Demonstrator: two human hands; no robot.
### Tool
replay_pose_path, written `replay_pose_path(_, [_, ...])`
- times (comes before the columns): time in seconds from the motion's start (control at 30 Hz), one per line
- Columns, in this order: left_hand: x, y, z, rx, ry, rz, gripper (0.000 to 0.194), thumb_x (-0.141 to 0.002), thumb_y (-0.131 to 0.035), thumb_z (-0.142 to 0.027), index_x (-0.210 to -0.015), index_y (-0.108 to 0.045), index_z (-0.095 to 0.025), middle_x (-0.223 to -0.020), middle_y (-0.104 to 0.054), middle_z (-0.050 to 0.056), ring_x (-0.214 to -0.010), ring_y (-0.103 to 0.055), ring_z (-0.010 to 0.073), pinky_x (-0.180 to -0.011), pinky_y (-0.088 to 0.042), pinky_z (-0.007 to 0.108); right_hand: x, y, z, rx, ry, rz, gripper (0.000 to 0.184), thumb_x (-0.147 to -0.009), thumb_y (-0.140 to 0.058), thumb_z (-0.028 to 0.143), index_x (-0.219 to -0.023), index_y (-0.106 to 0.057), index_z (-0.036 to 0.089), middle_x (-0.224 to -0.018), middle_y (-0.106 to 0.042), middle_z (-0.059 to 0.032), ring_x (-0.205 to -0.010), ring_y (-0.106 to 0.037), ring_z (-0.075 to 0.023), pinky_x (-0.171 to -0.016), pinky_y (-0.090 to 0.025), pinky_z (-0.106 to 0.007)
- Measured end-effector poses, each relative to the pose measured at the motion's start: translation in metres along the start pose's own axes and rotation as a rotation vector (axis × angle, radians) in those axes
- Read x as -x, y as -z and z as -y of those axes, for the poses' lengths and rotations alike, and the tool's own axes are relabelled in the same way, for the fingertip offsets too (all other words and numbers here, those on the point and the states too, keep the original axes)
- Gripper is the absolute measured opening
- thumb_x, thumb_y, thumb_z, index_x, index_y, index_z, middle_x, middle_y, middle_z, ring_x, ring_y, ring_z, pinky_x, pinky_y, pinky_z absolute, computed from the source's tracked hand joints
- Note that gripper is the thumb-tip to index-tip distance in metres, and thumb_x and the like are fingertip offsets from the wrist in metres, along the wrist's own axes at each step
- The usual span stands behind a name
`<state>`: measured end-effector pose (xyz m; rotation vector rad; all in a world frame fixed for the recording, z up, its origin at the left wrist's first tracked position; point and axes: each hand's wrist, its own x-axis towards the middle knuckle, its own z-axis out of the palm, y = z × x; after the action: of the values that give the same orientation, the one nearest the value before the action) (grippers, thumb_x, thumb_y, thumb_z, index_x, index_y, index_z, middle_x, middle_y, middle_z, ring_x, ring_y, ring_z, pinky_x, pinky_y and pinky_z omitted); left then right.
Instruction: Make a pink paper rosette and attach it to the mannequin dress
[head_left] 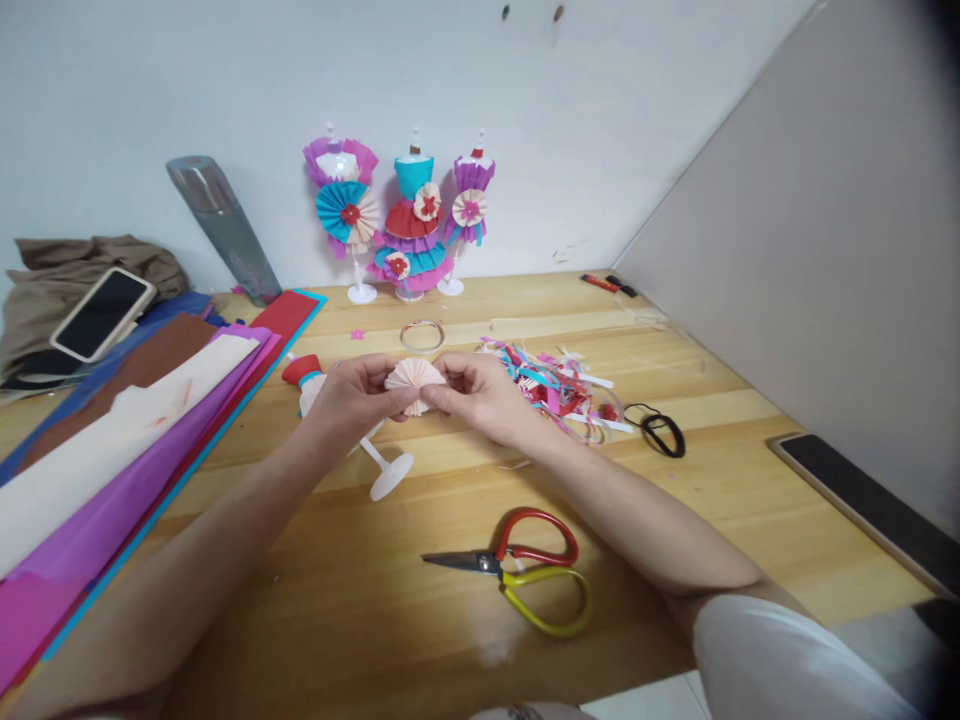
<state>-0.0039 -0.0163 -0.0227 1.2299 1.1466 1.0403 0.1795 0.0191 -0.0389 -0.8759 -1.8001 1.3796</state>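
Note:
A cream pleated paper fan (411, 374) is spread between my two hands above the middle of the table. My left hand (358, 392) pinches its left edge with thumb and fingers. On the other side, my right hand (474, 392) grips the fan's right part, thumb in front. Partly hidden behind my left hand, a small dress-form stand (391, 474) lies tipped over, with red and blue paper (301, 370) at its upper end. Nearer to me, scissors (487, 562) with one red and one yellow handle rest on the wood, blades pointing left.
Several sheets of coloured paper (150, 440) cover the left side. Three small dress forms in paper dresses (412, 225) stand by the wall, with a bottle (225, 225) to their left. Paper scraps (559, 385), a black hair tie (663, 436) and a roll of tape (422, 337) lie about.

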Motion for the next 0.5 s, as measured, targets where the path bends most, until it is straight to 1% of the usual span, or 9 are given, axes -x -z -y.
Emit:
replay_pose_path(0.1, [0.0005, -0.0006, 0.0012, -0.025, -0.058, -0.038, 0.028, -0.058, -0.09, -0.031, -0.077, -0.074, -0.017, -0.068, -0.07, 0.001, -0.063, -0.061, 0.0133, -0.061, -0.051, 0.025, -0.0016, -0.0011, 0.0004, -0.08, 0.007, -0.039, 0.027, -0.069, -0.076, 0.039, -0.077, -0.061, 0.019, -0.062, -0.058, 0.0044, -0.054, -0.047, -0.0098, -0.053, -0.036, -0.024])
replay_pose_path(0.17, [0.0005, 0.0001, 0.0037, -0.056, -0.09, -0.058, 0.025, -0.06, -0.088, -0.029, -0.076, -0.073, -0.017, -0.068, -0.07, 0.0, -0.064, -0.061, 0.0136, -0.062, -0.049, 0.026, -0.0025, -0.0008, -0.0003, -0.087, 0.019, -0.072, 0.029, -0.067, -0.078, 0.04, -0.081, -0.062, 0.019, -0.068, -0.061, 0.0033, -0.057, -0.051, -0.0103, -0.056, -0.04, -0.025])
replay_pose_path(0.23, [0.0005, 0.0009, 0.0064, -0.121, -0.106, -0.067, 0.021, -0.063, -0.084, -0.029, -0.076, -0.073, -0.017, -0.069, -0.07, 0.0, -0.066, -0.062, 0.0148, -0.064, -0.048, 0.027, -0.0027, 0.0003, -0.0015, -0.02, 0.054, -0.111, 0.028, -0.068, -0.077, 0.039, -0.082, -0.063, 0.019, -0.069, -0.062, 0.0026, -0.06, -0.053, -0.011, -0.059, -0.041, -0.026])
replay_pose_path(0.3, [0.0007, 0.001, 0.0076, -0.157, -0.119, -0.064, 0.02, -0.066, -0.082, -0.029, -0.08, -0.074, -0.017, -0.072, -0.071, 0.001, -0.069, -0.064, 0.0161, -0.066, -0.049, 0.028, -0.0023, 0.0016, -0.0027, 0.08, 0.102, -0.142, 0.021, -0.071, -0.074, 0.036, -0.079, -0.064, 0.019, -0.066, -0.061, 0.0027, -0.059, -0.051, -0.011, -0.059, -0.04, -0.026])
replay_pose_path(0.37, [0.0011, -0.0001, 0.0062, -0.118, -0.112, -0.051, 0.028, -0.065, -0.083, -0.027, -0.09, -0.077, -0.018, -0.079, -0.075, 0.002, -0.073, -0.066, 0.0173, -0.07, -0.051, 0.029, -0.0016, 0.0025, -0.0031, 0.137, 0.134, -0.158, 0.017, -0.074, -0.071, 0.034, -0.074, -0.063, 0.019, -0.064, -0.061, 0.0023, -0.058, -0.05, -0.0109, -0.058, -0.038, -0.026])
replay_pose_path(0.43, [0.0019, -0.0019, 0.0032, -0.038, -0.086, -0.025, 0.041, -0.061, -0.086, -0.026, -0.1, -0.077, -0.018, -0.085, -0.077, 0.003, -0.078, -0.069, 0.0185, -0.075, -0.054, 0.03, -0.0012, 0.0027, -0.0024, 0.115, 0.132, -0.169, 0.018, -0.075, -0.069, 0.035, -0.073, -0.063, 0.019, -0.064, -0.061, 0.0021, -0.057, -0.049, -0.0106, -0.057, -0.038, -0.026])
replay_pose_path(0.5, [0.0024, -0.0036, 0.0006, 0.027, -0.059, 0.007, 0.044, -0.058, -0.089, -0.025, -0.1, -0.078, -0.018, -0.085, -0.077, 0.003, -0.08, -0.07, 0.0189, -0.078, -0.055, 0.031, -0.0011, 0.0024, -0.0009, 0.042, 0.102, -0.172, 0.02, -0.074, -0.069, 0.038, -0.073, -0.062, 0.019, -0.062, -0.059, 0.0028, -0.055, -0.049, -0.0103, -0.055, -0.037, -0.026])
